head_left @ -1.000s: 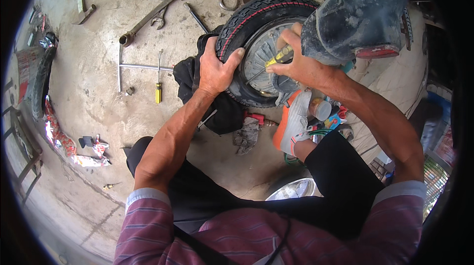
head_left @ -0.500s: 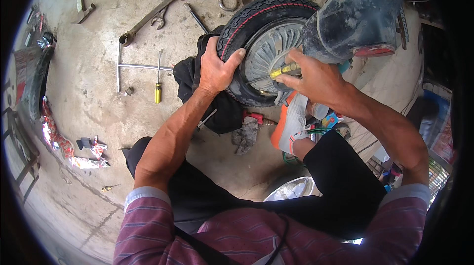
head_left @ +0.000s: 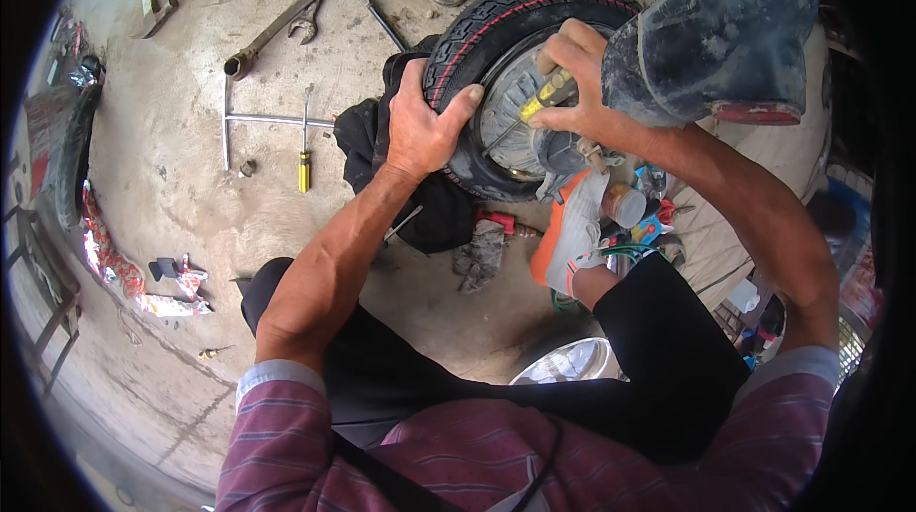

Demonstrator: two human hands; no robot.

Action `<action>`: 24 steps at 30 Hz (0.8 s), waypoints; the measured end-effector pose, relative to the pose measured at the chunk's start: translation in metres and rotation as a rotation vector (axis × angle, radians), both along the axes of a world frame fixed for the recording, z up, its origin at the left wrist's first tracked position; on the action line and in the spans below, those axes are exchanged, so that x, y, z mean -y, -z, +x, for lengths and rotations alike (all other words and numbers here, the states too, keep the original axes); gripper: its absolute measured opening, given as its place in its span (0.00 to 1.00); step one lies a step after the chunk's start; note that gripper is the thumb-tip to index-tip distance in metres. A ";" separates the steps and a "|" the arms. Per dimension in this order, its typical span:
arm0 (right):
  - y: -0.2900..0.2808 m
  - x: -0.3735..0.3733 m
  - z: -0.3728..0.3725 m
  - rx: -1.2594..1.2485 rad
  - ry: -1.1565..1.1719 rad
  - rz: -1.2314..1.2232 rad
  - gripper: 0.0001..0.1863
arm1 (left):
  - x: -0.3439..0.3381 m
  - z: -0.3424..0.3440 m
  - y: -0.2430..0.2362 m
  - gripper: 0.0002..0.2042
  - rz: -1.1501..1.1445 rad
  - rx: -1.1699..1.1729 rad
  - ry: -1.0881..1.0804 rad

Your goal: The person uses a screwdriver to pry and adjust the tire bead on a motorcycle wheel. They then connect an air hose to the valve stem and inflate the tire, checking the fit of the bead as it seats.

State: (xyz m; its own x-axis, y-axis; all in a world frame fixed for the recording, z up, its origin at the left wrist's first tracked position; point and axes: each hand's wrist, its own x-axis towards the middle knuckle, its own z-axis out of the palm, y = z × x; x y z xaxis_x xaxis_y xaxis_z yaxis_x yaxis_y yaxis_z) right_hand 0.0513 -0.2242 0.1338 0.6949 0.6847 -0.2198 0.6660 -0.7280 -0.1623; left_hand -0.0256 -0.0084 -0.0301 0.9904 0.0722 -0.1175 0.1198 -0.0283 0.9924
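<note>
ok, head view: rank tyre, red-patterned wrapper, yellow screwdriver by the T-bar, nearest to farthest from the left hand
1. Tyre: in the left hand's grip.
2. Yellow screwdriver: left of the hand, by the T-bar.
3. Red-patterned wrapper: far left, lower in view.

No readable text, numbers or signs.

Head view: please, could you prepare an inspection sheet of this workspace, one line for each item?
Surface: concrete floor, stained.
Job's things: wheel beside black cloth; yellow-handled screwdriver across its face.
Clutter: wrench, T-shaped bar, second screwdriver, crumpled wrappers.
Hands: left hand grips the wheel's edge; right hand holds the yellow-handled screwdriver.
Cables: thin green loops beside the shoe; cord or wire, cannot tell.
Surroundings: dirty dark guard with red reflector, upper right.
</note>
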 end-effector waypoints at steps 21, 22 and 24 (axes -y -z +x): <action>0.009 0.002 -0.008 0.024 0.040 0.141 0.26 | 0.004 -0.005 -0.010 0.30 0.013 -0.072 0.004; 0.010 0.003 -0.016 0.034 0.087 0.156 0.27 | 0.003 -0.005 -0.008 0.30 -0.009 -0.069 0.007; 0.013 0.006 -0.035 0.052 0.182 0.182 0.27 | 0.002 -0.004 0.000 0.31 -0.059 -0.066 0.016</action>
State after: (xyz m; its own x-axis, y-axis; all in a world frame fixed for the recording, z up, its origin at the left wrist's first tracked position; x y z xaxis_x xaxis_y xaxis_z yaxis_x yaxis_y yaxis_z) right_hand 0.0164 -0.2301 0.1213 0.8171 0.5727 -0.0658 0.5379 -0.7984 -0.2705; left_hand -0.0300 -0.0103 -0.0304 0.9814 0.0478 -0.1858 0.1846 0.0279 0.9824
